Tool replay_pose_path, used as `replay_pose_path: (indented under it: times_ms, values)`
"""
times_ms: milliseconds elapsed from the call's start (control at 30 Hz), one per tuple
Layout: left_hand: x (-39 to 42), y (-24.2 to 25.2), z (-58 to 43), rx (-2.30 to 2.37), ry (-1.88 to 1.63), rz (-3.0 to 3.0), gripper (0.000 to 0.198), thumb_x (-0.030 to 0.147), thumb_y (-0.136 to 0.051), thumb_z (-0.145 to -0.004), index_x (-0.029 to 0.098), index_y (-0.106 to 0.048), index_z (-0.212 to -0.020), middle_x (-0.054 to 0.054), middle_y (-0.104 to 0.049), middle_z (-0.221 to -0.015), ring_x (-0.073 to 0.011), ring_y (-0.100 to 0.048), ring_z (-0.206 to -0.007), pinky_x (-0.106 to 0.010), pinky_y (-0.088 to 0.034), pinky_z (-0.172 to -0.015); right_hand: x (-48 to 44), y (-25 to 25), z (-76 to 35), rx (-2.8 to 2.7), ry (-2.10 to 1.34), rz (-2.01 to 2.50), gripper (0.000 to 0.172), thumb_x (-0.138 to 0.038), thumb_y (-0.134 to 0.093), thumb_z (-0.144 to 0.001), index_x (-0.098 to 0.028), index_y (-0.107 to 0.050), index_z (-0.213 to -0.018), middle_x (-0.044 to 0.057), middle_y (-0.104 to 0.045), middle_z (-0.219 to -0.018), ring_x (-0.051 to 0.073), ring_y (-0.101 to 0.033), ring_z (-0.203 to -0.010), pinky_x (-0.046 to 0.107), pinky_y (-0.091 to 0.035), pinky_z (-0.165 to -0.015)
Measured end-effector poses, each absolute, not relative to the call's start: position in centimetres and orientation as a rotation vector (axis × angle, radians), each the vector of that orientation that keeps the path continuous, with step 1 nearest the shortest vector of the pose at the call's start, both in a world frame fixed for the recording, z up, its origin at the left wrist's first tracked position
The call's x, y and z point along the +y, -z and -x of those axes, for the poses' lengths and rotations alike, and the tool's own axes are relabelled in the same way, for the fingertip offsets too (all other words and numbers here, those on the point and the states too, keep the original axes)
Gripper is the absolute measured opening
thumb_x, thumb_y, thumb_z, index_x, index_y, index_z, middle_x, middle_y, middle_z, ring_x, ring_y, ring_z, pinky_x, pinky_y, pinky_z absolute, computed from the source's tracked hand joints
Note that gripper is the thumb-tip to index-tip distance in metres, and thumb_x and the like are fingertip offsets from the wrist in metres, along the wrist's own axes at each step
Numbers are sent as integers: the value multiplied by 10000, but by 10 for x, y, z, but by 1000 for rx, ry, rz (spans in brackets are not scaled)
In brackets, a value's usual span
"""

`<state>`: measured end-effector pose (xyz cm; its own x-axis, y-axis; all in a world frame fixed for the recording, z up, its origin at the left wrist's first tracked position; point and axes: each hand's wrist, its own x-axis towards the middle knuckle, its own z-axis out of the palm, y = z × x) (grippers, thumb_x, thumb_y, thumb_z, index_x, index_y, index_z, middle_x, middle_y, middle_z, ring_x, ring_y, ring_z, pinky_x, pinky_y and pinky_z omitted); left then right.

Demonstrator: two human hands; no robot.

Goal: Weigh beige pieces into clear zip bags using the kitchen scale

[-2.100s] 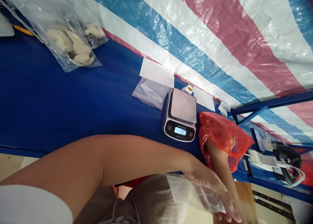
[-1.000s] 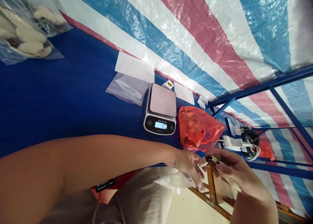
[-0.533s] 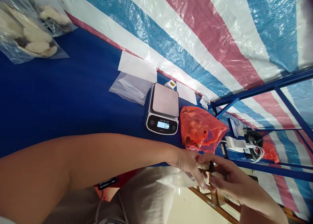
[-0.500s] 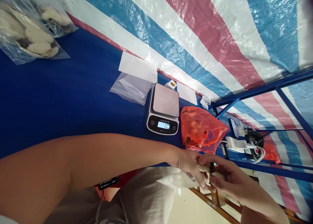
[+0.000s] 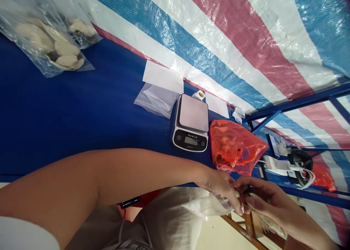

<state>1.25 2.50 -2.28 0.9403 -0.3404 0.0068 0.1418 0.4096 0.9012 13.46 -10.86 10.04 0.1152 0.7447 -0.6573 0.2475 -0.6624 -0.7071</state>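
Observation:
My left hand [image 5: 222, 187] is closed by the clear plastic bag [image 5: 203, 206], which hangs below it over my lap. Close against its fingertips, my right hand [image 5: 269, 199] is curled shut round something small, pale and dark, mostly hidden by the fingers. Just beyond both hands, a red plastic bag [image 5: 228, 142] with lumpy contents lies on the blue table. To its left stands a white kitchen scale [image 5: 193, 113] with a bare plate; its display is dim and unreadable.
Flat clear bags [image 5: 157, 100] and a white sheet [image 5: 163, 76] lie left of the scale. At far left are clear bags of pale and dark pieces [image 5: 67, 51]. A power strip [image 5: 276, 165] with cables sits at right, near the blue frame [image 5: 298, 101]. Wooden slats show below.
The view has shifted, so the table things appear farther right. The scale's lit display has gone dim. Both hands stay together by the clear bag, with small finger movements.

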Motion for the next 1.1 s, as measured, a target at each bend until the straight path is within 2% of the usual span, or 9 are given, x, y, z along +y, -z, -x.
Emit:
replay_pose_path:
  times_ms: [100,233,333,400,467,600,700,867,1100]
  values:
    - [27,22,-10,-209,385,-1048,465,200,-910,-527,201,-700,-941,46,-678,-937,-125,-643,-902,-257,-532,-826,-108,-103,-135,-972,-1580,1957,341,-497,-806,-901,-223,-783,-1103,85,-748,-893,185,-689,-741,297,-553,-674]
    - [26,21,-10,-223,467,-1000,488,161,-894,-524,180,-691,-968,24,-682,-930,-126,-631,-830,-250,-519,-714,-110,-107,-136,-1008,-1546,1949,341,-510,-791,-909,-231,-786,-1105,84,-739,-862,209,-698,-746,318,-559,-679]
    - [23,24,-14,-261,452,-965,535,116,-878,-487,178,-698,-988,34,-705,-943,-136,-667,-909,-289,-548,-874,-116,-110,-136,-1049,-1487,1943,347,-509,-771,-922,-247,-781,-1148,92,-744,-867,232,-710,-760,338,-571,-683]
    - [21,27,-18,-279,410,-935,527,98,-873,-448,184,-696,-937,47,-713,-925,-156,-686,-954,-340,-533,-1010,-120,-110,-134,-1039,-1477,1924,360,-500,-785,-911,-260,-779,-1179,88,-740,-860,232,-705,-757,339,-577,-683]
    - [19,30,-22,-292,380,-925,503,103,-871,-431,195,-686,-890,51,-717,-907,-182,-699,-961,-388,-522,-1068,-122,-110,-130,-1031,-1460,1927,363,-482,-790,-910,-278,-776,-1211,82,-738,-871,227,-702,-769,339,-587,-702]
    - [18,33,-23,-324,330,-965,425,141,-873,-472,189,-698,-857,32,-725,-901,-195,-698,-943,-426,-503,-1109,-118,-108,-123,-1071,-1479,1970,346,-474,-778,-924,-298,-770,-1222,93,-761,-922,236,-727,-835,347,-595,-760]
    - [17,32,-23,-358,310,-941,384,155,-895,-466,170,-701,-797,19,-719,-853,-179,-690,-883,-431,-503,-1109,-114,-107,-120,-1073,-1501,1967,338,-490,-769,-926,-291,-773,-1198,88,-756,-876,232,-724,-810,349,-595,-757]
    - [15,34,-26,-344,307,-917,409,162,-930,-445,177,-668,-758,27,-712,-814,-175,-712,-825,-484,-539,-1074,-114,-106,-121,-1061,-1498,1986,377,-522,-747,-931,-278,-770,-1218,98,-755,-863,249,-725,-809,363,-593,-733]
    - [18,29,-21,-320,386,-821,434,37,-871,-457,159,-651,-811,17,-695,-907,-151,-722,-861,-401,-537,-1053,-112,-110,-126,-983,-1473,1954,413,-549,-765,-908,-270,-788,-1212,99,-757,-820,257,-751,-756,369,-622,-718]
